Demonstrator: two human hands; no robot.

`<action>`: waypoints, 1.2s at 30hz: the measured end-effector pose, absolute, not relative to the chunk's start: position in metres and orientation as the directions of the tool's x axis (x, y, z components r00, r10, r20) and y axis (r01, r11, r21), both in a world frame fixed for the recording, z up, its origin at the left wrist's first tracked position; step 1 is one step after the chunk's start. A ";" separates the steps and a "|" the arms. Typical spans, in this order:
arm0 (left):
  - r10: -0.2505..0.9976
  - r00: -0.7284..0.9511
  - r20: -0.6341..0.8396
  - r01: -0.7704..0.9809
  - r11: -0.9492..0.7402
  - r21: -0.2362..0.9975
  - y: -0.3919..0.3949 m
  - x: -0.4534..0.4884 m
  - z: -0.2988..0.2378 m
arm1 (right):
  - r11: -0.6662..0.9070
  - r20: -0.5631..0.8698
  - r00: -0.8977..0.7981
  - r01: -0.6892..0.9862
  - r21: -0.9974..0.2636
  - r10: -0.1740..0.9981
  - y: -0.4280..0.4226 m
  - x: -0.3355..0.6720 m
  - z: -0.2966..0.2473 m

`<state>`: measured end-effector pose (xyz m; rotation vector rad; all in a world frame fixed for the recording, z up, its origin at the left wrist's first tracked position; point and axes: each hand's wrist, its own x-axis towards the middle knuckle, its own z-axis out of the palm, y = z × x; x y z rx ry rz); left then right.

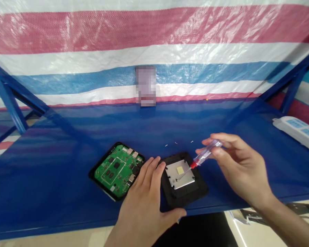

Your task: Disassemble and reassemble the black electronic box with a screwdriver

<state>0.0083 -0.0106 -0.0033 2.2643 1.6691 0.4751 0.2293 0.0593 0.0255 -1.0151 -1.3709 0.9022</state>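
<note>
A black plastic cover [186, 199] lies on the table with its inner side up, carrying a silver metal plate [186, 180] with a yellow square pad [180, 170]. My left hand [146, 195] holds the cover along its left side, index finger at the upper left edge and thumb by the lower corner. Between the fingers of my right hand [242, 168] is a screwdriver [206, 153] with a clear handle and red collar. Its tip points down at the plate, near the lower left part. Left of my left hand sits an open black case with a green circuit board [114, 169].
Three small screws [176, 143] lie behind the cover on the blue table [74, 144]. A white power strip [298, 132] is at the right edge. A blurred-out upright object [146, 85] stands at the back against the striped sheet [92, 31]. Blue metal braces [9, 103] flank the table.
</note>
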 end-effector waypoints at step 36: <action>0.949 0.303 0.088 0.814 -0.306 0.494 -0.012 0.006 -0.002 | 0.124 0.123 0.017 -0.006 -0.992 0.992 0.067 0.225 0.000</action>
